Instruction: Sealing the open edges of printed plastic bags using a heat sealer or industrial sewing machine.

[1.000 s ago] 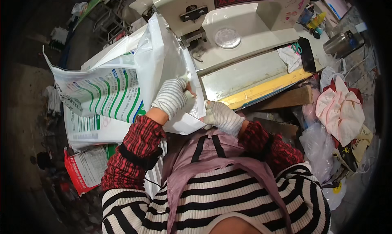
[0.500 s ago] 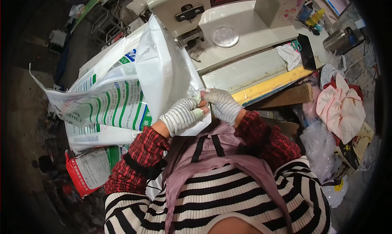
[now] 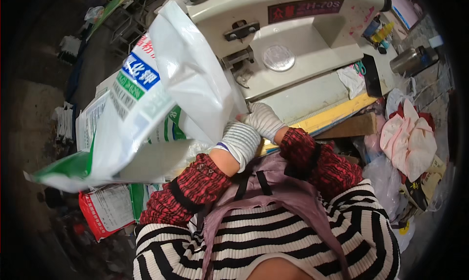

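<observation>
A large white plastic sack (image 3: 195,80) with green and blue print rises in front of the sewing machine (image 3: 312,31). Its lower right corner is at my hands. My right hand (image 3: 265,121), in a grey-white striped fingerless glove, is closed with its fingertips pinching the sack's edge. Just below and left of it, my left hand (image 3: 240,142), gloved alike, reaches up against the sack. The sack and the glove hide the left fingers. Both forearms wear red and black sleeves.
More printed sacks (image 3: 88,126) lie beneath at the left, with a red and white bag (image 3: 107,209) below them. A yellow strip (image 3: 337,111) edges the machine bed. Green scissors (image 3: 360,67), a white cloth (image 3: 351,81), a steel flask (image 3: 414,59) and pink cloth (image 3: 408,138) are at the right.
The sack's upper part has swung up and over, showing a different printed side, and its left end has dropped. My left hand has turned and moved slightly right and down; the right stays close by.
</observation>
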Action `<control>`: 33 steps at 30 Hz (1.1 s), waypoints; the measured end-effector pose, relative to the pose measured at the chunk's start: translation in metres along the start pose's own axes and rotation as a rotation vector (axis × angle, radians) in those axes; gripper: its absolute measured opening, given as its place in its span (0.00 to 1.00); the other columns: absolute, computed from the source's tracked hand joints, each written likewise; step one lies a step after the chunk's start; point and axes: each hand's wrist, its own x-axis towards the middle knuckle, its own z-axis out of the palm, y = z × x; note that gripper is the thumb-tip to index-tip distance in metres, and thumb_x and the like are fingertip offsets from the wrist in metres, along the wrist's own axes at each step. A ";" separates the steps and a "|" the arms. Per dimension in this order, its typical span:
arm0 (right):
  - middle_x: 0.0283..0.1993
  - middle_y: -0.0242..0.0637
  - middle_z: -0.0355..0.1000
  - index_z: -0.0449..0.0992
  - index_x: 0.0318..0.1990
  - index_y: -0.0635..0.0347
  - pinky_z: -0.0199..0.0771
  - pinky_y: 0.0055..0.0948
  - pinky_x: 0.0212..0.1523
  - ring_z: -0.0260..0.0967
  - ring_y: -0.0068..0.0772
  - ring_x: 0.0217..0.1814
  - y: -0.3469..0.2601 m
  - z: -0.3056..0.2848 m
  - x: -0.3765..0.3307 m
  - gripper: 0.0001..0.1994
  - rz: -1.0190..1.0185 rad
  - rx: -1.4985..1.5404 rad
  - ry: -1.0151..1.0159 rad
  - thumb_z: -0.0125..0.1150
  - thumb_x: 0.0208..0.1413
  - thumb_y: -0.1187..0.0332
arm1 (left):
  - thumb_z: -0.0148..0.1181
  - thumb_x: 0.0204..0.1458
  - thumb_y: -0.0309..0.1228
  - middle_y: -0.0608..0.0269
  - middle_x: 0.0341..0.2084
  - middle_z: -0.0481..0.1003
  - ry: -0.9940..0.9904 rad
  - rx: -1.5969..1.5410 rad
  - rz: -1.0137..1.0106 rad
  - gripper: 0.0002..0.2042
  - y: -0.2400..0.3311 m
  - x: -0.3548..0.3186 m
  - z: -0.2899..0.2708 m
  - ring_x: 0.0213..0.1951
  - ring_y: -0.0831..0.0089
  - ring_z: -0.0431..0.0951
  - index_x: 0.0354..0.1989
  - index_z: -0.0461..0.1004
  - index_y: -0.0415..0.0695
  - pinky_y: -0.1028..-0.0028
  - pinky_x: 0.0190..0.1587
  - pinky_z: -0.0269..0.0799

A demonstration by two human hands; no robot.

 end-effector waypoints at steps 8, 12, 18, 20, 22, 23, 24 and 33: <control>0.16 0.33 0.68 0.73 0.29 0.63 0.67 0.29 0.23 0.63 0.28 0.15 -0.016 0.008 0.005 0.19 0.142 0.386 -0.231 0.52 0.56 0.53 | 0.50 0.54 0.34 0.52 0.37 0.77 0.384 -0.278 -0.652 0.17 -0.105 0.023 0.024 0.35 0.55 0.77 0.50 0.69 0.41 0.65 0.37 0.73; 0.20 0.30 0.67 0.72 0.37 0.65 0.65 0.21 0.26 0.64 0.20 0.24 -0.051 0.012 -0.008 0.12 -0.317 0.198 -0.003 0.60 0.53 0.64 | 0.47 0.57 0.36 0.55 0.39 0.76 0.561 -0.542 -0.668 0.16 -0.122 0.027 0.052 0.41 0.56 0.76 0.50 0.70 0.42 0.68 0.45 0.70; 0.25 0.31 0.72 0.74 0.37 0.65 0.69 0.25 0.31 0.67 0.22 0.27 -0.130 0.031 -0.022 0.08 -0.750 0.256 0.092 0.61 0.50 0.72 | 0.49 0.56 0.35 0.56 0.40 0.76 0.663 -0.268 -0.284 0.16 -0.074 -0.011 0.081 0.43 0.57 0.75 0.49 0.70 0.41 0.68 0.47 0.68; 0.25 0.31 0.74 0.76 0.31 0.64 0.69 0.23 0.30 0.68 0.21 0.27 -0.140 0.019 -0.025 0.04 -0.870 -0.113 0.142 0.61 0.49 0.74 | 0.50 0.56 0.35 0.56 0.40 0.76 0.691 -0.162 -0.145 0.15 -0.060 -0.041 0.082 0.43 0.57 0.75 0.49 0.70 0.41 0.69 0.48 0.68; 0.26 0.31 0.75 0.77 0.30 0.62 0.71 0.22 0.31 0.71 0.19 0.28 -0.145 0.003 -0.030 0.02 -0.610 0.091 0.040 0.60 0.50 0.75 | 0.56 0.50 0.37 0.51 0.39 0.74 0.473 -0.960 -0.234 0.18 -0.049 -0.081 0.052 0.45 0.58 0.73 0.47 0.70 0.41 0.66 0.48 0.68; 0.26 0.32 0.75 0.77 0.31 0.62 0.72 0.22 0.32 0.72 0.20 0.29 -0.145 0.000 -0.030 0.02 -0.552 0.345 -0.013 0.59 0.50 0.76 | 0.60 0.48 0.35 0.57 0.36 0.73 0.486 -1.503 -0.275 0.18 -0.049 -0.101 0.061 0.41 0.64 0.74 0.46 0.71 0.40 0.69 0.45 0.70; 0.26 0.32 0.76 0.77 0.31 0.61 0.73 0.21 0.32 0.72 0.20 0.30 -0.146 -0.004 -0.036 0.02 -0.486 0.595 -0.058 0.59 0.51 0.77 | 0.59 0.51 0.35 0.60 0.34 0.72 0.697 -1.676 -0.326 0.15 -0.049 -0.119 0.050 0.40 0.69 0.74 0.44 0.71 0.40 0.73 0.41 0.72; 0.28 0.31 0.76 0.75 0.33 0.63 0.70 0.20 0.31 0.70 0.18 0.29 -0.155 -0.022 -0.080 0.02 -0.742 0.457 0.135 0.57 0.52 0.78 | 0.66 0.45 0.35 0.55 0.38 0.76 1.940 -1.990 -0.737 0.21 -0.169 -0.251 0.078 0.37 0.62 0.77 0.45 0.71 0.37 0.65 0.41 0.74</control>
